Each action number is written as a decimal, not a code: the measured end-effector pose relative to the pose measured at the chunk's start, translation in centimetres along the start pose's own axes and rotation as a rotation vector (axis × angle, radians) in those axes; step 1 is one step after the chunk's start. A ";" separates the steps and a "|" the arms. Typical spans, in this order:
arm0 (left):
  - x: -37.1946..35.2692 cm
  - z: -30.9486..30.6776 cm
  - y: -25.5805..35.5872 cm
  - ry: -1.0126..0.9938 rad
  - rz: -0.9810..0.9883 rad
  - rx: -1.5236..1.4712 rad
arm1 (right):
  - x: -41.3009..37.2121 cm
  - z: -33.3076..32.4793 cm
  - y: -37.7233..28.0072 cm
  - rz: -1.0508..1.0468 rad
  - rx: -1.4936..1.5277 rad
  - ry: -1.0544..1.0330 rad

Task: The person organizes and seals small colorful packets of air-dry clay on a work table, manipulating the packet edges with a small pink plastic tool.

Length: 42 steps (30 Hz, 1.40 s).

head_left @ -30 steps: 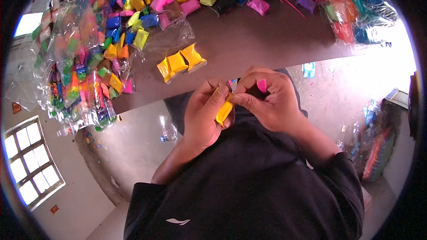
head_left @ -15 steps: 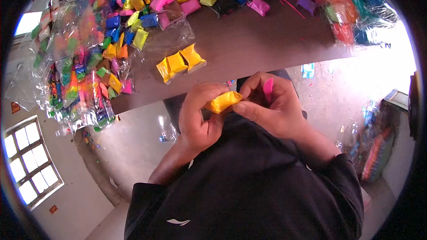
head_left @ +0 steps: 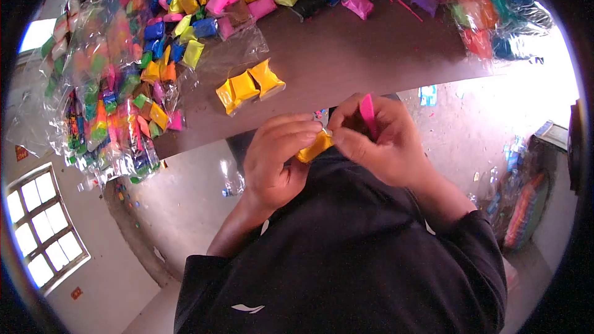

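Over my lap, just off the table's front edge, my left hand [head_left: 275, 158] is closed around a small yellow packet [head_left: 317, 148] in clear wrap. Its fingers cover most of the packet's upper side. My right hand [head_left: 390, 142] is closed too, thumb and fingertips pinching at the packet's right end. A slim pink plastic piece [head_left: 368, 113] is tucked in the right hand and sticks up between the fingers; its lower part is hidden. Beyond my left hand, a joined row of three yellow packets [head_left: 245, 88] lies on the brown table [head_left: 346, 55].
Many coloured packets [head_left: 204, 28] and clear plastic bags cover the table's left and far side. Bagged packets [head_left: 479, 40] lie at the right end. Below, scraps lie on the floor, and a bag of coloured packets [head_left: 523, 213] stands at the right.
My left fingers have come over the top of the yellow packet, covering more of it. The packet has tilted down, and the pink piece stands slightly higher.
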<state>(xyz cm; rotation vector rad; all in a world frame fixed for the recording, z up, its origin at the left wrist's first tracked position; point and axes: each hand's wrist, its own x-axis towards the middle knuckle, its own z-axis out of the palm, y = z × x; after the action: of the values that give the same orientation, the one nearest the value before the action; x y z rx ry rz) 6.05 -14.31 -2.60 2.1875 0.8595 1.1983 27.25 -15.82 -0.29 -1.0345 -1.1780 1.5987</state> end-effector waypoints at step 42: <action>-0.3 0.7 1.4 -0.001 -0.540 -0.278 | 0.8 0.0 1.9 -0.320 -0.194 0.098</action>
<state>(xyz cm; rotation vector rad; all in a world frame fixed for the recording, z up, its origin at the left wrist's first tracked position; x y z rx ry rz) 6.90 -15.61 -2.15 1.5931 1.1160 0.9741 26.68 -15.40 -2.22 -0.9758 -1.3743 1.1911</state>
